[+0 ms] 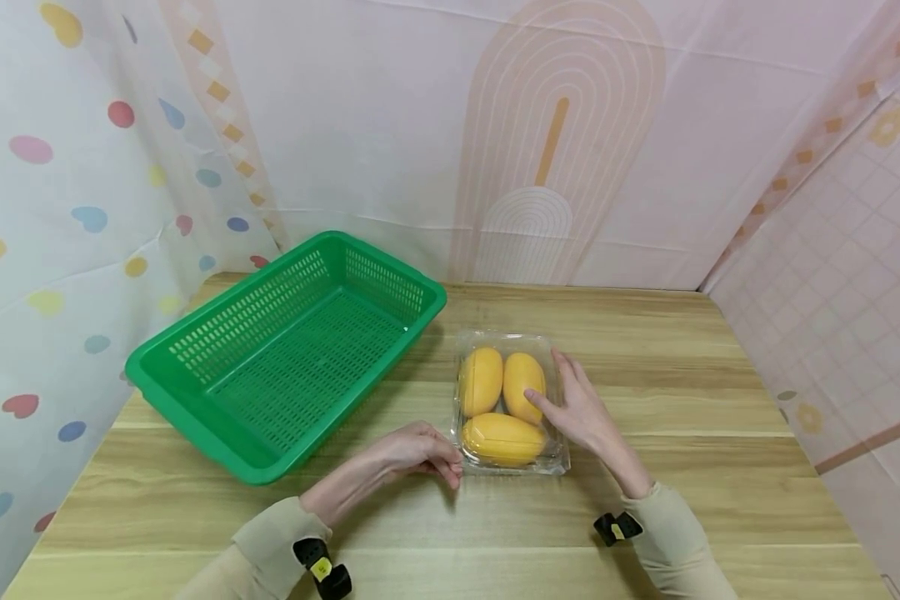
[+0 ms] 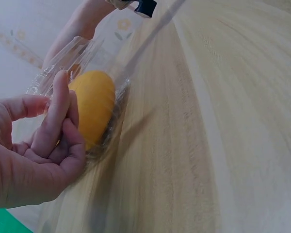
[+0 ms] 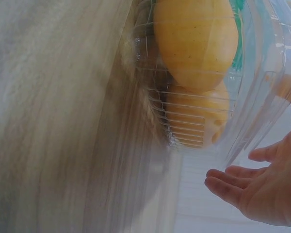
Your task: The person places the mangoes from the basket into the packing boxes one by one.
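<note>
A clear plastic clamshell box (image 1: 510, 340) lies on the table and holds three yellow mangoes, two side by side at the back (image 1: 482, 382) (image 1: 524, 386) and one lying crosswise in front (image 1: 504, 439). My left hand (image 1: 420, 452) is at the box's front left corner. Its fingers are curled, and thumb and index finger pinch the plastic edge, as the left wrist view of the hand (image 2: 43, 145) shows. My right hand (image 1: 581, 408) rests along the box's right side with fingers extended, the thumb over the top. In the right wrist view these fingers (image 3: 233, 187) look straight.
A green perforated plastic basket (image 1: 300, 375) stands at the left, set at an angle on the wooden table (image 1: 645, 358). Patterned cloth (image 1: 390, 125) hangs behind the table and along both sides.
</note>
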Demonstrator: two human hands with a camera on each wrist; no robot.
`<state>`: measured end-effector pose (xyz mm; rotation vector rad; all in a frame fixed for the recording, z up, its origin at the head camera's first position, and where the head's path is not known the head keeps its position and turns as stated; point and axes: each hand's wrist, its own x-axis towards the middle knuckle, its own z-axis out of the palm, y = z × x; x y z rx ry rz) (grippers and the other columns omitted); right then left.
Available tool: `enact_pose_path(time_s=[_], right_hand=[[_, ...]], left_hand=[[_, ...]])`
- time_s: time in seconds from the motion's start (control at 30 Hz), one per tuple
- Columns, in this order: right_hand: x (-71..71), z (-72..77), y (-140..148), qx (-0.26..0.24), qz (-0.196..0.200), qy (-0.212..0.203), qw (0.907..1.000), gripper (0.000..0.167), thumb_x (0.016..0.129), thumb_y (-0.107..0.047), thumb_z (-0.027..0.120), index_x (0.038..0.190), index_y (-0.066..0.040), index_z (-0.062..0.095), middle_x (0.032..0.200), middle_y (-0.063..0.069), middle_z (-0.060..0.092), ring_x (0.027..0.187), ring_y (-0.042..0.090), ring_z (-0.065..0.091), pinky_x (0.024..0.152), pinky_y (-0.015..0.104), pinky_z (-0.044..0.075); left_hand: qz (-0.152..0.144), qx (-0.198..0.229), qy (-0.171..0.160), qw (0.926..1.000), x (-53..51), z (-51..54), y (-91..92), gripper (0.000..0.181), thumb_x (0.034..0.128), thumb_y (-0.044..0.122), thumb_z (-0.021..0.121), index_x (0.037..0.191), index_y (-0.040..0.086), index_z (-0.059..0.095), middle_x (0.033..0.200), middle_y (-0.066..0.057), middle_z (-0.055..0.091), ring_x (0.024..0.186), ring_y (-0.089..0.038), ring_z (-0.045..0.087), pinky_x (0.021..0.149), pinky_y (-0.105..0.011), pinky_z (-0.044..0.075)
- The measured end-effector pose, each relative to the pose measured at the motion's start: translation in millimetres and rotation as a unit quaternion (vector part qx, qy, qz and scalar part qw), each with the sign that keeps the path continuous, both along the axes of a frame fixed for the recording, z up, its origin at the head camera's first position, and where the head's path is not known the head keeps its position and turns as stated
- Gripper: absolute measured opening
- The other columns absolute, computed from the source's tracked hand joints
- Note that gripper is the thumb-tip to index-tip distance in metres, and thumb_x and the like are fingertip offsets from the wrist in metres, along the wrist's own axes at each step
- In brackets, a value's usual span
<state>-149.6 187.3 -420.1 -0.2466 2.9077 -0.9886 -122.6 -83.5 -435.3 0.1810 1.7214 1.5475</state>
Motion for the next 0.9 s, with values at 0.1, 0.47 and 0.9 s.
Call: enact_pose_path(time_s=[0.1, 0.47, 0.9], right_hand=[[0.3, 0.9, -0.8, 0.002, -0.001, -0.002, 1.0000, 0.087, 0.090, -0.051, 0.056, 0.151, -0.005, 0.015, 0.153, 0.025, 0.022, 0.134, 0.048, 0.034, 0.102, 0.064, 0.035], [-1.0, -0.4, -0.4, 0.002, 0.001, -0.001, 1.0000, 0.087, 0.090, -0.049, 0.057, 0.151, -0.003, 0.015, 0.153, 0.026, 0.021, 0.134, 0.048, 0.034, 0.103, 0.064, 0.034], [-0.2, 0.5, 0.0, -0.002, 0.003, -0.002, 1.0000, 0.087, 0.090, -0.049, 0.057, 0.151, -0.004, 0.015, 0.153, 0.026, 0.021, 0.134, 0.048, 0.034, 0.103, 0.064, 0.035]], left_hand=[[0.014, 0.010, -0.003, 0.9999, 0.3, -1.5, -0.5, 0.025, 0.0845, 0.005, 0.060, 0.096, -0.017, 0.063, 0.063, 0.001, 0.070, 0.063, -0.010, 0.068, 0.075, -0.027, 0.055], [0.004, 0.020, -0.045, 0.9988, -1.0, -2.6, -4.8, 0.027, 0.0881, 0.009, 0.060, 0.103, -0.013, 0.063, 0.067, 0.003, 0.071, 0.067, -0.008, 0.068, 0.075, -0.026, 0.055], [0.006, 0.011, -0.053, 0.9985, -2.4, -3.2, -3.9, 0.012, 0.0873, 0.008, 0.061, 0.088, 0.000, 0.069, 0.065, 0.004, 0.069, 0.065, -0.007, 0.066, 0.074, -0.024, 0.054]])
